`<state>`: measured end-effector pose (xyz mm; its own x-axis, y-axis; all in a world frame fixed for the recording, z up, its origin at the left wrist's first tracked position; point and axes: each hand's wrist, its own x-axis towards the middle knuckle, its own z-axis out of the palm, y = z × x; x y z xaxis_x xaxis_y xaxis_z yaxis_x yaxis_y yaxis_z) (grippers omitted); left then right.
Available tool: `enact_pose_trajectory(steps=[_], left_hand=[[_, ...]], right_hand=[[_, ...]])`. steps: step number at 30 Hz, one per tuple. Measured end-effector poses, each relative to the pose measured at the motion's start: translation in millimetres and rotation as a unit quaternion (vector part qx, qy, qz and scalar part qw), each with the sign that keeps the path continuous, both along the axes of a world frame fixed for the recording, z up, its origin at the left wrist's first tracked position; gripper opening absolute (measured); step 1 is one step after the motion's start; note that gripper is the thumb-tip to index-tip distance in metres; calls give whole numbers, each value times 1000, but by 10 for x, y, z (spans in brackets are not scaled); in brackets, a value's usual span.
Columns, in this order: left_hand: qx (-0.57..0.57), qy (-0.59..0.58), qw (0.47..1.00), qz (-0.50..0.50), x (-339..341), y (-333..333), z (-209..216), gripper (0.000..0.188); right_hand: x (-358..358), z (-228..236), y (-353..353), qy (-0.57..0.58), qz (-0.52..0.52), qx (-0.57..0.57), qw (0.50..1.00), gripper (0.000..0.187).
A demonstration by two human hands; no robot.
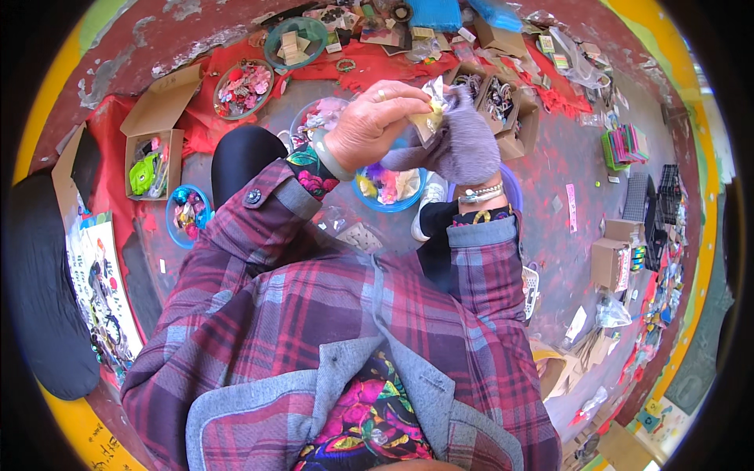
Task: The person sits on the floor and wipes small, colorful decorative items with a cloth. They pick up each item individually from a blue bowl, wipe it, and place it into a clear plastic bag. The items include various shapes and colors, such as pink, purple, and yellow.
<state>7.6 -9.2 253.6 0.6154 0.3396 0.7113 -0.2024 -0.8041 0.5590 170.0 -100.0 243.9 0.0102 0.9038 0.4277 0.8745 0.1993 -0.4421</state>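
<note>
My left hand (367,125), with a ring on one finger, is raised in front of me. Its thumb and fingers pinch a crumpled yellow and white wrapper (429,118). Against the wrapper lies a soft, fuzzy grey-mauve fabric piece (465,141), draped over or around my right hand. I cannot tell whether that fabric is a glove, a hat or something else. Only the braceleted wrist of my right hand (481,193) shows below it; the fingers are hidden. Beneath the hands stands a blue basin (382,207) with colourful soft pieces inside.
Around my legs are a purple tub (512,187), a round basket of pink trinkets (218,110) and a small blue basin (171,228). Open cardboard boxes stand at the left (129,169) and ahead (514,143). Colourful stacked goods (626,147) and scattered packages lie to the right.
</note>
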Motion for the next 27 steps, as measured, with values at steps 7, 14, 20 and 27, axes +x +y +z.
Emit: enact_pose_trajectory(steps=[7,14,20,27], left_hand=[[-440,-33,895,-69,60,-109,-163,31],[-605,86,784,-105,122,-156,-237,26],[-688,18,716,-119,160,-177,-302,20],[-711,-52,694,-105,89,-26,-331,13]], right_hand=[[52,-174,-14,203,-41,32,978,29],[27,8,-54,-34,-113,-6,993,36],[-27,10,-66,-167,-109,3,980,34],[-76,84,-14,-136,-74,-30,987,30]])
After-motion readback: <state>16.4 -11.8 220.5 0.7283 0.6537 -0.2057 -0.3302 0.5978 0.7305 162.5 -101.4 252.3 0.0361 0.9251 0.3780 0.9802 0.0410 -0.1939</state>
